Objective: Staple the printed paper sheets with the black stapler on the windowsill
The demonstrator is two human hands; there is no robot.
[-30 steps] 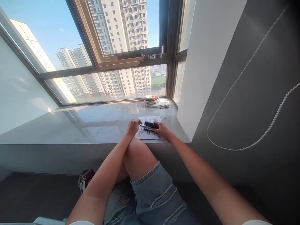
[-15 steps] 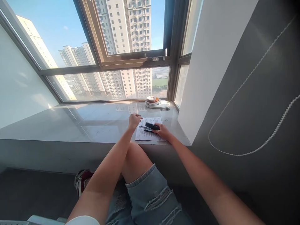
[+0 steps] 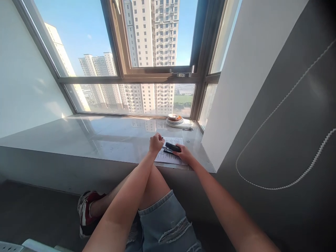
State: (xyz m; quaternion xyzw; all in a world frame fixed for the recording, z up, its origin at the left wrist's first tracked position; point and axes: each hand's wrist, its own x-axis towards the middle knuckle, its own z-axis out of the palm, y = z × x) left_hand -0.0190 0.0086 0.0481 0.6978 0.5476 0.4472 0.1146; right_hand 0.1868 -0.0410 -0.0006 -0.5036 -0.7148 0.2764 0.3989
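A black stapler (image 3: 172, 147) with its top swung up lies over the printed paper (image 3: 170, 158) on the window sill. My right hand (image 3: 184, 154) grips the stapler's rear end from the right. My left hand (image 3: 156, 142) is closed just left of the stapler's front, above the paper's left edge. Its fingertips are pinched on something small and dark that I cannot make out. The stapler's metal inner part shows between its two arms.
A stack of plates (image 3: 175, 120) stands on the window sill (image 3: 126, 140) near the right window corner, with keys (image 3: 188, 129) beside it. A beaded cord (image 3: 273, 188) hangs along the dark wall at right. My bent knee is below the sill edge.
My left hand has come closer to the stapler's front end. The view has shifted, so sill and plates sit slightly lower and to the right. The right hand keeps its grip.
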